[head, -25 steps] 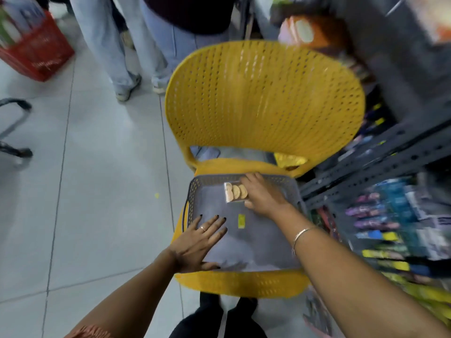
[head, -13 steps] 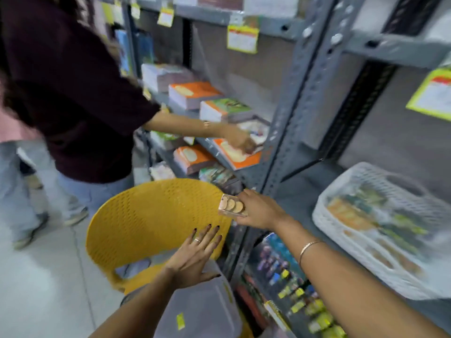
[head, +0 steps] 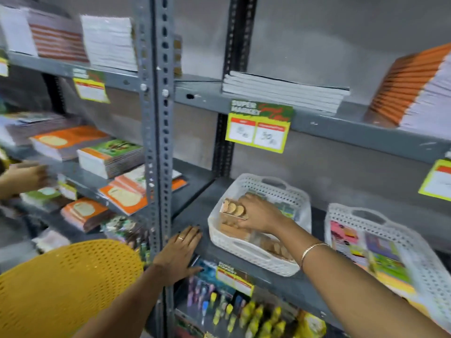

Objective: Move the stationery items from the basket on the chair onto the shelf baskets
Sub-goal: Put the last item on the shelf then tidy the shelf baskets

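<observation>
My right hand (head: 262, 214) grips a small pack of round tan pieces (head: 233, 209) and holds it inside a white perforated basket (head: 251, 255) on the grey metal shelf (head: 195, 215). More tan packs lie in that basket. My left hand (head: 179, 254) rests flat on the shelf's front edge, fingers spread, holding nothing. Only the back of the yellow chair (head: 63, 286) shows at lower left; its seat and the basket on it are out of view.
A second white basket (head: 419, 264) with colourful packs stands to the right. Notebook stacks (head: 109, 157) fill the left shelves, where another person's hand (head: 26, 176) reaches. A grey upright post (head: 156, 142) divides the bays. Pens hang below (head: 219, 308).
My view swung up from the chair to the shelf. My right hand carried the tan pack from the chair's basket into the white shelf basket. My left hand moved onto the shelf edge.
</observation>
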The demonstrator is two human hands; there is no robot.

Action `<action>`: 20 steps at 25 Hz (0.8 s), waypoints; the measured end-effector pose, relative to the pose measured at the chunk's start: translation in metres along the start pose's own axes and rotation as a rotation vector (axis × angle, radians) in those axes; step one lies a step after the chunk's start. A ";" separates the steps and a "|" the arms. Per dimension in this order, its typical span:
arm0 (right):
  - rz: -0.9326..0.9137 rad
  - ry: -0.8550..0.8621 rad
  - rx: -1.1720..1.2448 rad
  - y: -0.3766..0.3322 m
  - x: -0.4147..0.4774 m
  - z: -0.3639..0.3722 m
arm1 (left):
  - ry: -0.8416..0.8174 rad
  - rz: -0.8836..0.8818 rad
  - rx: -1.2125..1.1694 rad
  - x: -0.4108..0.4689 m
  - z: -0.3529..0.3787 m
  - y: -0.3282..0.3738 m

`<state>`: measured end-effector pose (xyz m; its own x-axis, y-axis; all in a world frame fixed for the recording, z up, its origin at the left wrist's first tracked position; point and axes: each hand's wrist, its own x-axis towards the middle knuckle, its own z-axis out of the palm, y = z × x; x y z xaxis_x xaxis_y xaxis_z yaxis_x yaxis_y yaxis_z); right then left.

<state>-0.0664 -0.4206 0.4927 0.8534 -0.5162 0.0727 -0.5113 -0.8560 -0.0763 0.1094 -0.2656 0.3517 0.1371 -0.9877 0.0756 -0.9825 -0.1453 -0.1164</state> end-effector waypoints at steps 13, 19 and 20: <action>0.254 -0.327 0.003 0.089 -0.052 0.038 | 0.012 -0.054 -0.148 0.038 0.027 0.006; 0.243 -0.360 -0.019 0.087 -0.048 0.044 | 0.004 -0.069 -0.138 0.034 0.026 0.007; 0.235 -0.366 -0.027 0.086 -0.047 0.046 | 0.009 -0.066 -0.139 0.033 0.026 0.006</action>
<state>-0.1456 -0.4687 0.4374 0.6911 -0.6570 -0.3011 -0.6940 -0.7197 -0.0225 0.1110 -0.3011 0.3276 0.2019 -0.9755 0.0876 -0.9794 -0.2002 0.0273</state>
